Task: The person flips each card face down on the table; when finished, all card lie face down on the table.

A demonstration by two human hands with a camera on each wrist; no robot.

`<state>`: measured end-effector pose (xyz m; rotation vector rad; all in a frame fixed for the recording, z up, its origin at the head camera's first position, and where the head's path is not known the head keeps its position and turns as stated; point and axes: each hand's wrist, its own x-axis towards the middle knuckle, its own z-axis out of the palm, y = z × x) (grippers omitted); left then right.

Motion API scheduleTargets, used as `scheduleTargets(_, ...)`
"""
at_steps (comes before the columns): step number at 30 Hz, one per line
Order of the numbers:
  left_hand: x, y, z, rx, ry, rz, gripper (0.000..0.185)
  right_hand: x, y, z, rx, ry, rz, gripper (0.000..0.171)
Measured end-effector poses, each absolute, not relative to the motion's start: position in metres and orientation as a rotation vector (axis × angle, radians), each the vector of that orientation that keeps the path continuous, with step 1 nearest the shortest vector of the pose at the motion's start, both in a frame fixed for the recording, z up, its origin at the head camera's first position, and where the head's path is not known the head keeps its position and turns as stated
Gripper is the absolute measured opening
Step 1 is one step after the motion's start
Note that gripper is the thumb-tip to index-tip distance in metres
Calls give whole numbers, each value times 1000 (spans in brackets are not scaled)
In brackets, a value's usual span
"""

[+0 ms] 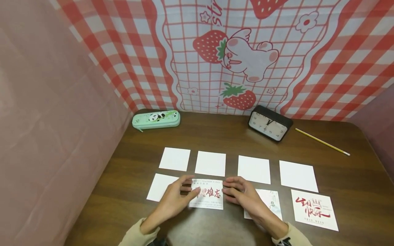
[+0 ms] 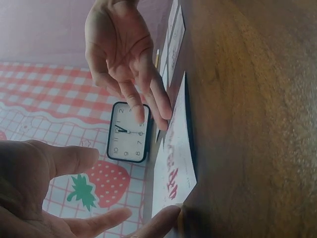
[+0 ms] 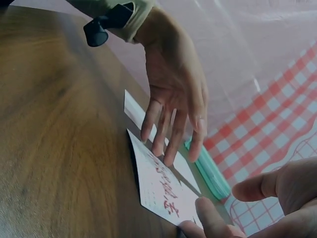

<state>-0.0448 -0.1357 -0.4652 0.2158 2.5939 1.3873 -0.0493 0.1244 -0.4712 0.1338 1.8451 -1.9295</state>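
Observation:
A white card with red calligraphy [image 1: 207,198] lies in the near row on the brown table [image 1: 354,191]. My left hand [image 1: 180,196] touches its left edge with straight fingers. My right hand [image 1: 238,193] touches its right edge the same way. The left wrist view shows the card [image 2: 173,163] edge-on, with left fingertips [image 2: 166,215] at one end and the right hand [image 2: 124,59] at the other. In the right wrist view the left hand [image 3: 173,94] fans its fingers onto the card [image 3: 163,191], and the right hand [image 3: 267,208] meets the near corner.
Several blank white cards [image 1: 210,163] form the far row. Another printed card [image 1: 314,209] lies at the near right, and one [image 1: 271,201] sits partly under my right wrist. A green panda pencil case [image 1: 156,119], a black clock [image 1: 269,127] and a yellow pencil [image 1: 321,141] line the back.

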Motion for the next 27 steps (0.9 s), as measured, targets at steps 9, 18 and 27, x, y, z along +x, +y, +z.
scheduleTargets(9, -44, -133, -464, 241, 2609, 1390, 53, -48, 119, -474, 120, 1852, -1973, 47)
scheduleTargets(18, -43, -131, -465, 254, 2617, 1360, 55, -53, 119, -472, 223, 1815, -1980, 47)
scheduleTargets(27, -42, -128, -462, 322, 2531, 1384, 55, -61, 128, -472, 73, 1740, -2019, 51)
